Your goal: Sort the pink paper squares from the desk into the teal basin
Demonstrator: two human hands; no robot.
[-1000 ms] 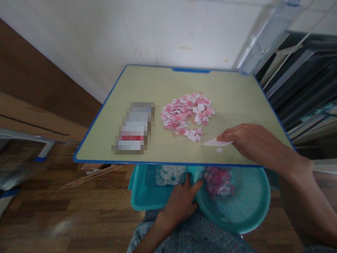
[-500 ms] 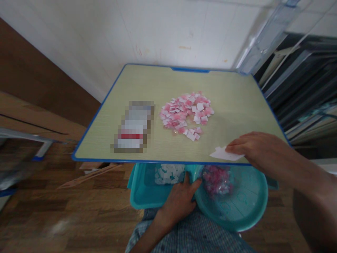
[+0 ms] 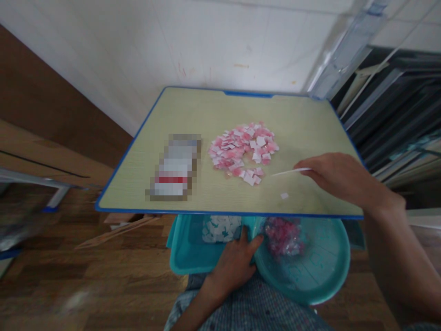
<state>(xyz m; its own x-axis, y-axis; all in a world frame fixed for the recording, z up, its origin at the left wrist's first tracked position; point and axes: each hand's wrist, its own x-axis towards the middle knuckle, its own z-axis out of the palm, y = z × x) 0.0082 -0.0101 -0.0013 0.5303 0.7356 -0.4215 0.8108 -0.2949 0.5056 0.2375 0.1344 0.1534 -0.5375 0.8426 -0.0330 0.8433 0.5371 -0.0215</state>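
My right hand (image 3: 332, 177) is raised a little over the right side of the board, pinching a thin white piece of paper (image 3: 287, 172) seen almost edge-on. Below the paper, a small white square (image 3: 284, 196) lies by itself on the board. Left of it is a pile of small pink-and-white pieces (image 3: 232, 148), with a few set slightly apart in front. My left hand (image 3: 236, 262) rests where a teal rectangular bin (image 3: 188, 264) and a round teal basket (image 3: 330, 285) meet, two fingers spread and the others partly hidden.
The pale board (image 3: 138, 184) has a blue rim. A blurred-out flat object (image 3: 175, 165) lies on its left side. White pieces (image 3: 222, 228) are in the bin, a clear bag of pink pieces (image 3: 284, 236) in the basket. A wall stands behind; dark panels (image 3: 396, 96) lean at right.
My right hand has lifted the white paper and moved slightly up, tipping it edge-on. A small white square now shows on the board where the paper was. My left hand stays put.
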